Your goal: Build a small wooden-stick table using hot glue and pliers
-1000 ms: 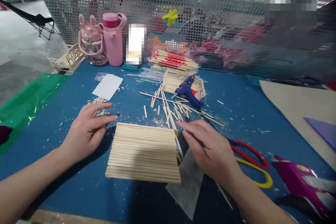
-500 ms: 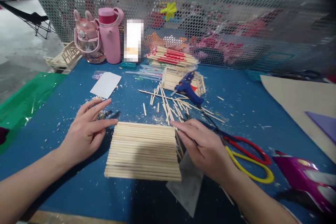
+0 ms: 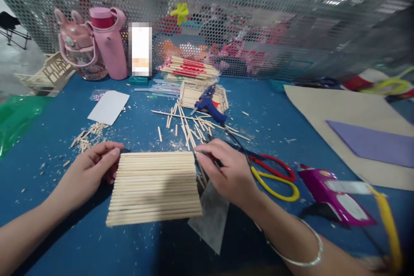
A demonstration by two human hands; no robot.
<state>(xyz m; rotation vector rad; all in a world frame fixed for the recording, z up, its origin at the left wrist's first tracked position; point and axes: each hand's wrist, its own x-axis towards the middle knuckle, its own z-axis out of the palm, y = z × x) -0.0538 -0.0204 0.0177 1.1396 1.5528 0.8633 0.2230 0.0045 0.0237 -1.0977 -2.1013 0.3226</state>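
A flat panel of wooden sticks (image 3: 155,187) laid side by side lies on the blue table (image 3: 136,246) in front of me. My left hand (image 3: 86,172) has its curled fingertips pressed against the panel's left edge. On the other side, my right hand (image 3: 228,172) bends its fingers onto the panel's upper right corner, with a silver bangle on that wrist. The panel sits held between the two hands.
Loose sticks (image 3: 187,125), a blue glue gun (image 3: 210,105) and red-and-yellow scissors (image 3: 274,177) lie behind and right of the panel. Grey paper (image 3: 210,220), a magenta object (image 3: 326,194), a white card (image 3: 108,107), pink bottles (image 3: 110,43), a beige sheet (image 3: 339,112) and mesh fence surround.
Both hands have closed in from lying flat beside the panel to gripping its left edge and right corner. The view has shifted to the right.
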